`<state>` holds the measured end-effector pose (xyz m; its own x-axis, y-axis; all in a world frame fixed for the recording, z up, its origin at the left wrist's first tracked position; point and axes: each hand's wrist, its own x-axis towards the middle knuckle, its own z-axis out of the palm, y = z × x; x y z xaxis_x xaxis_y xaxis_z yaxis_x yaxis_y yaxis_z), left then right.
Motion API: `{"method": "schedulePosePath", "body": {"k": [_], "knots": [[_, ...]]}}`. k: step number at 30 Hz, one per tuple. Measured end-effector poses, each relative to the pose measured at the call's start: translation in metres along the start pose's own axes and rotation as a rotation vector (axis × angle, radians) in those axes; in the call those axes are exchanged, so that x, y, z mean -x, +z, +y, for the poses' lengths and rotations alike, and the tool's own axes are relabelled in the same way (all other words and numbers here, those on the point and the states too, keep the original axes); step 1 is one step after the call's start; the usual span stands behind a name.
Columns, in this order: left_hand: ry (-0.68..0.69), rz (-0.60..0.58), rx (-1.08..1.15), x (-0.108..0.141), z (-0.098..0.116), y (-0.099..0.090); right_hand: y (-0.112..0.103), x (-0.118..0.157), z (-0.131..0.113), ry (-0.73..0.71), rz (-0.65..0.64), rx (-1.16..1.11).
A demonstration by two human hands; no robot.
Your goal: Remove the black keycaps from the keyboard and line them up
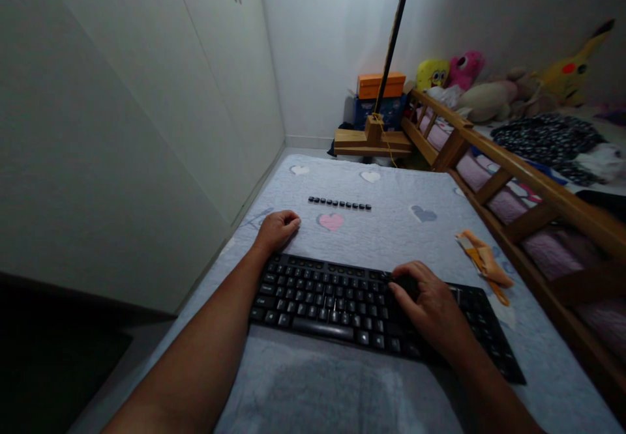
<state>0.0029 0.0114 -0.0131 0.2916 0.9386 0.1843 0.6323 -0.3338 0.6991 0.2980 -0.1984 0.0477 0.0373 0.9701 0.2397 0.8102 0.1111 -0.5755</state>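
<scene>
A black keyboard (323, 300) lies flat on the bed cover, slightly angled. My right hand (430, 303) is over its right part, thumb and forefinger drawn close together at the top rows; what they grip, if anything, is too dark to make out. Just behind the keyboard's far left corner, my left hand (278, 230) rests on the cover with its fingers curled in, their inside hidden. Beyond both hands, several small black keycaps (340, 203) stand in a straight row.
A brush (472, 251) and an orange cloth (486, 261) lie at the right. A wooden bed rail (508, 160) runs along that side, with plush toys (467, 69) behind it. White cabinet doors (161, 95) border the left. A wooden stand (374, 137) with a pole is beyond the far edge.
</scene>
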Motion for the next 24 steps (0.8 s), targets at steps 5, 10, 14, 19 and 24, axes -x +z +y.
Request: {"method": "schedulePosePath", "body": {"k": [5, 10, 14, 19, 24], "knots": [[-0.010, 0.006, 0.004, 0.0010, 0.0031, -0.0008, 0.0013, -0.0013, 0.0007, 0.030, -0.026, -0.017], [-0.010, -0.001, 0.009, 0.0013, 0.0054, -0.0015, -0.0003, -0.0013, -0.0009, 0.066, -0.022, -0.003], [-0.012, 0.000, 0.014, 0.0013, 0.0066, -0.0018, -0.0018, -0.0027, -0.0011, 0.071, -0.014, 0.026], [-0.013, 0.007, 0.012, 0.0020, 0.0085, -0.0025, -0.0003, -0.0039, -0.0029, 0.058, -0.006, 0.029], [-0.013, 0.002, 0.013, 0.0027, 0.0095, -0.0033, 0.0001, -0.0037, -0.0038, 0.039, -0.001, 0.038]]}}
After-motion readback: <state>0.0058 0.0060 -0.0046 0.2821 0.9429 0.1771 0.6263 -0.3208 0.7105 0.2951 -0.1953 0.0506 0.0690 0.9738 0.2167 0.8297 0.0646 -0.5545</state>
